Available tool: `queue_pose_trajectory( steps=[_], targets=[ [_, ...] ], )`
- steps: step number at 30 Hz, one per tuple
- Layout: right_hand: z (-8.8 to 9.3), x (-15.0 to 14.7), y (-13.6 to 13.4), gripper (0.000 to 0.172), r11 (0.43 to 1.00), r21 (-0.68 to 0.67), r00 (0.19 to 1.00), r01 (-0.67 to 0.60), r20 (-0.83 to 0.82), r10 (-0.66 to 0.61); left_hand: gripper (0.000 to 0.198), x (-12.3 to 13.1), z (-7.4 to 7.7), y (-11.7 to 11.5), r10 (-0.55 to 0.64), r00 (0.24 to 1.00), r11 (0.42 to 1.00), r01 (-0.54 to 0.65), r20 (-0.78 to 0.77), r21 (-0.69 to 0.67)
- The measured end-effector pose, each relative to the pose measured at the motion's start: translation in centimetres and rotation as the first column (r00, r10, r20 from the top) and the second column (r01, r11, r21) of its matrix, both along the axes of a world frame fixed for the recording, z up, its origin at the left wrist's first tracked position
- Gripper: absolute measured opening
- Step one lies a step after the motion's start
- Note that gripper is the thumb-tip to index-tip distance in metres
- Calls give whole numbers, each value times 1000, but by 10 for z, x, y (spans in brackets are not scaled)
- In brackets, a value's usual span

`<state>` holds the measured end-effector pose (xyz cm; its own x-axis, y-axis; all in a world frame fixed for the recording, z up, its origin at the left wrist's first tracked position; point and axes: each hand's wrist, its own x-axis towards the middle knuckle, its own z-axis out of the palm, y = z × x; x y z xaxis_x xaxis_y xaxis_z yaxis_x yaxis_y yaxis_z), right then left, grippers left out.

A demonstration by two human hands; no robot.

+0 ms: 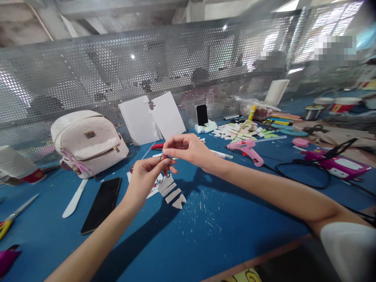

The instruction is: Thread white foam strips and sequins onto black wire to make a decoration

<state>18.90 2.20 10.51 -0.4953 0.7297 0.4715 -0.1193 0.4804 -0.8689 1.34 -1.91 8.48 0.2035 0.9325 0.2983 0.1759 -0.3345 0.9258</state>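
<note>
In the head view, the left hand (144, 174) pinches a thin black cord (161, 157) between thumb and fingers; the right hand (192, 150) has its fingertips drawn together beside it, though I cannot tell whether they grip it. The pale grey, flat segmented strip (172, 192) sits at five o'clock from the left hand, the black rectangular phone (102, 205) at eight, the pink plastic glue gun (249, 150) at three from the right.

1 head camera looks forward and down across the table (182, 246), left hand (145, 172) and right hand (192, 150) near.
</note>
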Motion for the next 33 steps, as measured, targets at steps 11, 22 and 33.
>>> queue_pose_trajectory(
  steps=[11, 22, 33],
  targets=[
    [2, 0, -2, 20, 998, -13, 998, -54, -40, 54, 23, 1, 1, -1, 8, 1000, 1000, -8, -6, -5],
    [5, 1, -1, 11, 999, -36, 998, -30, -54, 28, 22, 1, 2, -2, 6, 1000, 1000, -6, 1, -18],
    [6, 2, -1, 10, 998, -47, 997, -49, -59, 46, 20, 2, 2, -1, 4, 999, 999, -2, 43, -47]
  ],
)
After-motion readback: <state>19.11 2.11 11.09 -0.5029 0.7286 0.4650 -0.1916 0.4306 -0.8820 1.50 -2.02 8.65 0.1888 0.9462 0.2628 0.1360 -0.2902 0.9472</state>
